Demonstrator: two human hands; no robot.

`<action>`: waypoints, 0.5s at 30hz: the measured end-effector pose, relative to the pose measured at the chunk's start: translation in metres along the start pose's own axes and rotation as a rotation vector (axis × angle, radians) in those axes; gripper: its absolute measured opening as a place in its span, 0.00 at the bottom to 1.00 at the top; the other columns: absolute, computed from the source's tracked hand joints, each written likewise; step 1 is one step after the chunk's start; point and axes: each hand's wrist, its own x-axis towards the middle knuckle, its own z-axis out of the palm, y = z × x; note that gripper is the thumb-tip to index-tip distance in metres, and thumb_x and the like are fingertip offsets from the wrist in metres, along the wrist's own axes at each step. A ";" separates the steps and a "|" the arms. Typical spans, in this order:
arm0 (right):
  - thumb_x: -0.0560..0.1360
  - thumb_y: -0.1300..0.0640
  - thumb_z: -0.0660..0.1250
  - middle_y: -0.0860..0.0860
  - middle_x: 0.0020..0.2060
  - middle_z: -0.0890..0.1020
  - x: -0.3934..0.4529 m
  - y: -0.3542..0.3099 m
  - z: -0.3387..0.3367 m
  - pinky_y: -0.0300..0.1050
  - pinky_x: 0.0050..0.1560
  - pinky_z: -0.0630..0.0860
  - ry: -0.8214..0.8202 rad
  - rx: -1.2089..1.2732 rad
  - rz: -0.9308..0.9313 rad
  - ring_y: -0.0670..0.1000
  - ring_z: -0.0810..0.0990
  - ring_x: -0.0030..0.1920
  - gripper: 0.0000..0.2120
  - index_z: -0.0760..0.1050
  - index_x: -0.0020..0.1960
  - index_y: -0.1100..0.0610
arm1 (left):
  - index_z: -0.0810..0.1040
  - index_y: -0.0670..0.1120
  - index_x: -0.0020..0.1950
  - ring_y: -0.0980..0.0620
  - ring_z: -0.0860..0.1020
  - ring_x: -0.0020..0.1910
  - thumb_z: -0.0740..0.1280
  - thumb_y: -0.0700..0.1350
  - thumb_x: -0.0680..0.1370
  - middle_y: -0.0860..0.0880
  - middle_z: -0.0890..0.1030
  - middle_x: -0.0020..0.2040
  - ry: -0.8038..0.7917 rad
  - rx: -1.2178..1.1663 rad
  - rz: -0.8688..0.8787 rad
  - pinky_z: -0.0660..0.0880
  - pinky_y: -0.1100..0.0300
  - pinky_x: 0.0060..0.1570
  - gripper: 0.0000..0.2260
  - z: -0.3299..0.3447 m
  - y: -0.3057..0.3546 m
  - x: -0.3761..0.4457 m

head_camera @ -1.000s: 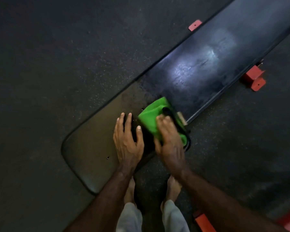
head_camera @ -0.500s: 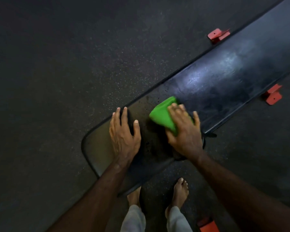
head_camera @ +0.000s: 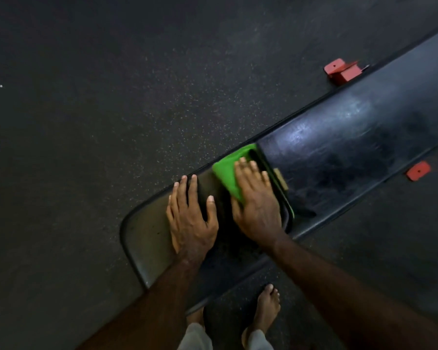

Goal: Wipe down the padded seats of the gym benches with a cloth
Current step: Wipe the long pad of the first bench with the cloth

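A black padded gym bench runs diagonally from lower left to upper right, with a short seat pad (head_camera: pixel 147 238) and a long back pad (head_camera: pixel 352 147). A bright green cloth (head_camera: pixel 226 170) lies on the seat pad beside the gap between the pads. My right hand (head_camera: pixel 256 200) presses flat on the cloth with straight fingers. My left hand (head_camera: pixel 190 215) rests flat on the seat pad just left of it, fingers spread, holding nothing.
Red metal bench feet (head_camera: pixel 341 70) (head_camera: pixel 418 171) stick out on both sides of the back pad. Dark speckled rubber floor (head_camera: pixel 111 109) surrounds the bench. My bare feet (head_camera: pixel 266 309) stand at the bench's near edge.
My right hand has slid the green cloth across the seat pad, from the near edge toward the far edge by the gap. My left hand stays planted on the pad.
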 end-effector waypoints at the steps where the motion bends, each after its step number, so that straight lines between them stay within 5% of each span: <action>1: 0.76 0.53 0.64 0.52 0.82 0.60 0.003 0.008 -0.004 0.56 0.82 0.54 -0.056 -0.025 -0.150 0.52 0.56 0.82 0.37 0.58 0.83 0.56 | 0.63 0.50 0.81 0.47 0.59 0.80 0.58 0.57 0.83 0.49 0.63 0.81 -0.007 0.002 -0.005 0.59 0.47 0.76 0.27 0.000 0.001 0.000; 3: 0.74 0.54 0.67 0.52 0.81 0.63 0.020 0.036 -0.016 0.58 0.80 0.58 -0.060 -0.076 -0.272 0.53 0.60 0.81 0.38 0.61 0.82 0.56 | 0.62 0.50 0.81 0.47 0.59 0.80 0.58 0.58 0.83 0.50 0.62 0.81 -0.016 0.017 -0.014 0.60 0.46 0.75 0.27 -0.001 0.002 0.000; 7: 0.74 0.53 0.63 0.54 0.80 0.65 0.046 0.033 -0.019 0.57 0.81 0.54 0.171 0.023 0.237 0.55 0.60 0.81 0.36 0.63 0.81 0.58 | 0.61 0.51 0.82 0.47 0.59 0.81 0.59 0.59 0.83 0.50 0.61 0.82 -0.037 0.027 -0.027 0.61 0.45 0.75 0.28 -0.002 0.004 0.001; 8: 0.74 0.53 0.63 0.55 0.80 0.65 0.046 0.020 -0.012 0.57 0.81 0.53 0.156 0.033 0.215 0.55 0.60 0.81 0.36 0.62 0.81 0.59 | 0.61 0.51 0.82 0.47 0.58 0.81 0.59 0.59 0.83 0.50 0.61 0.82 -0.039 0.028 -0.026 0.61 0.45 0.75 0.29 -0.002 0.004 0.001; 12: 0.75 0.51 0.61 0.52 0.80 0.65 0.049 0.022 -0.011 0.54 0.81 0.55 -0.154 -0.084 -0.379 0.53 0.61 0.81 0.35 0.63 0.81 0.55 | 0.62 0.50 0.82 0.47 0.59 0.81 0.59 0.59 0.83 0.50 0.61 0.82 -0.032 0.036 -0.019 0.60 0.45 0.75 0.29 -0.002 0.002 0.000; 15: 0.73 0.53 0.67 0.55 0.76 0.72 0.076 0.047 -0.025 0.55 0.79 0.58 0.013 -0.079 -0.168 0.55 0.68 0.77 0.33 0.68 0.77 0.58 | 0.60 0.50 0.82 0.47 0.57 0.81 0.59 0.59 0.82 0.50 0.60 0.82 -0.053 0.027 -0.032 0.59 0.45 0.75 0.29 -0.003 0.004 0.000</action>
